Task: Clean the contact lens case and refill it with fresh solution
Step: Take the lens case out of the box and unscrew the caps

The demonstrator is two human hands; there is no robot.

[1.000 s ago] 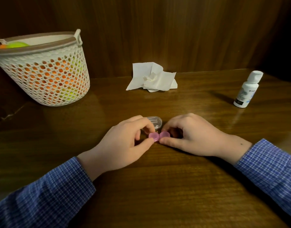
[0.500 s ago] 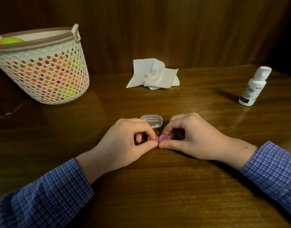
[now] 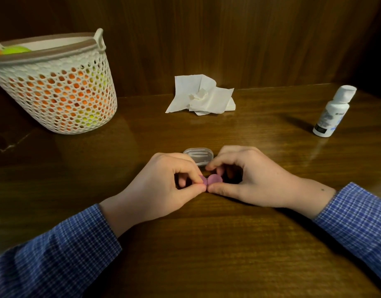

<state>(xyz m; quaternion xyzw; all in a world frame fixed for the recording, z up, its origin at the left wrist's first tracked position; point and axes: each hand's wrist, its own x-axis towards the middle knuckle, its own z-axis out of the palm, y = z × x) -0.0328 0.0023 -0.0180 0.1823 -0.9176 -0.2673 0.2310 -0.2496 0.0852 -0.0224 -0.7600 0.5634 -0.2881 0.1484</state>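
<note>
Wooden table (image 3: 206, 244): carries all items. White perforated basket (image 3: 62, 91): far left, holding orange and green objects. Crumpled white tissue (image 3: 201, 96): at the back edge, centre. White solution bottle (image 3: 333, 111): upright, cap on, far right, well apart from the hands. Left hand (image 3: 161, 186): thumb and forefinger pinch the left end of the pink contact lens case (image 3: 211, 180). Right hand (image 3: 249, 179): thumb and forefinger pinch the case's right end. Case position: table centre, between both hands. Clear plastic box (image 3: 198, 155): just behind the hands
</note>
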